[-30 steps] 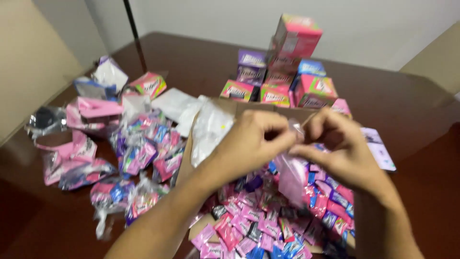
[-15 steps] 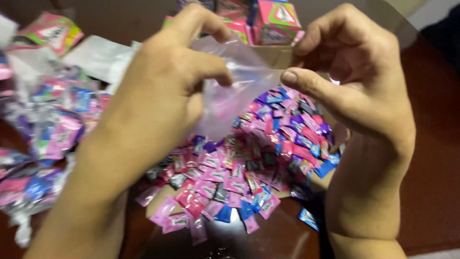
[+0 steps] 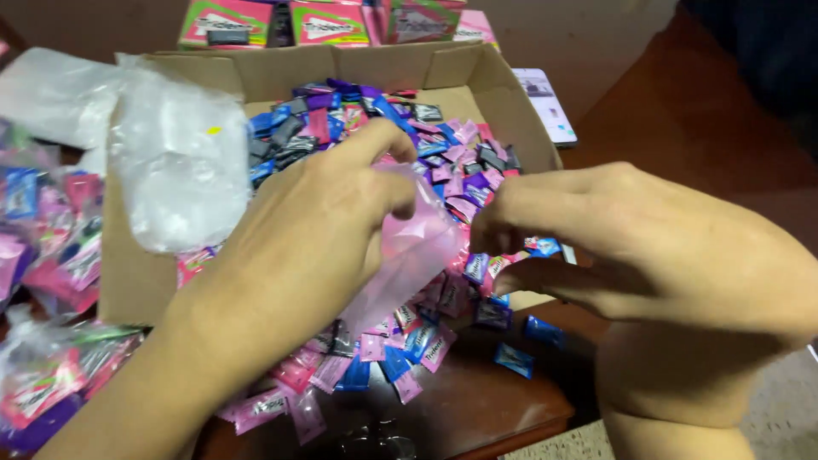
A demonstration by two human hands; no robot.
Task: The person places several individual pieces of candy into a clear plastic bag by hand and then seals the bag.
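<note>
Single head camera, steep downward look, very close.
View sits just above the left hand and right hand, facing forward over a cardboard box of wrapped candies on the bench; forearms fill the lower frame, no second view.

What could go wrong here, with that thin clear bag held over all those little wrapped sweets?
1. The small clear bag looks flimsy; pinched between the left hand and right hand, it might tear or slip.
2. Wrapped sweets already spill past the cardboard box to the table's front edge; a nudge could send some to the floor.
</note>
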